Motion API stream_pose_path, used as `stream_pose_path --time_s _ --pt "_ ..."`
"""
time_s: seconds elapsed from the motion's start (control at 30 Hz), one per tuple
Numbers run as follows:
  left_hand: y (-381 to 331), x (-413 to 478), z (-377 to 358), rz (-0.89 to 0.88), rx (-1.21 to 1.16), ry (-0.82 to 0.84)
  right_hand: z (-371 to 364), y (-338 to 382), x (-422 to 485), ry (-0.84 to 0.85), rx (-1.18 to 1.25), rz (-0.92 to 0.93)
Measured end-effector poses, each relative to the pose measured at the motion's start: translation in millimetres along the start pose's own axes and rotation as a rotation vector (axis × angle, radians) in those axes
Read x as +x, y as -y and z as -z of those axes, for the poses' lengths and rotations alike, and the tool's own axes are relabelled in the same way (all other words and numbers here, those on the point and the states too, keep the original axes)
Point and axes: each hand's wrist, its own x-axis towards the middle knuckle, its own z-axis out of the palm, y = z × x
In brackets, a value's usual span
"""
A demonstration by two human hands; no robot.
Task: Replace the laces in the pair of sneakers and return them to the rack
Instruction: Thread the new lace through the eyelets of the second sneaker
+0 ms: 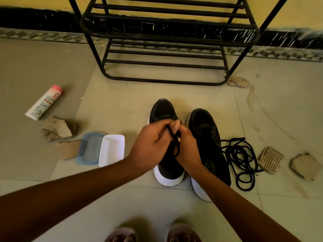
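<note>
Black lace [172, 137] is pinched between both hands. The left hand [150, 145] and right hand [187, 147] are curled round it, close together above the tongue of a white-soled black sneaker [163, 110]. The second sneaker [206, 130] stands just beside it at 3 o'clock, toe toward the rack. Further out at 3 o'clock a loose lace [239, 154] lies coiled on the pale floor tiles [122, 105], with cardboard scraps [270, 158] beyond. At 9 o'clock a white tray [111, 149] and blue lid [89, 147] sit side by side, and at 10 o'clock a tube [44, 102] lies flat. At 12 o'clock the black metal rack [164, 81] stands against a yellow wall [35, 1].
</note>
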Motion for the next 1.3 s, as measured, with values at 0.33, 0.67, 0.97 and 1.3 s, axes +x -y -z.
stream_pose_path --time_s 0.33,0.67,0.97,1.3 --pt "-102 38 40 -0.123 0.026 0.076 43 62 21 -0.042 0.283 0.182" --pt "-150 53 62 -0.142 -0.024 -0.021 98 117 41 0.002 0.518 0.258" --pt "-195 66 84 -0.21 -0.074 -0.128 143 154 58 -0.077 0.621 0.229" --pt "-241 76 77 -0.259 0.032 -0.026 180 196 77 -0.182 0.708 0.207"
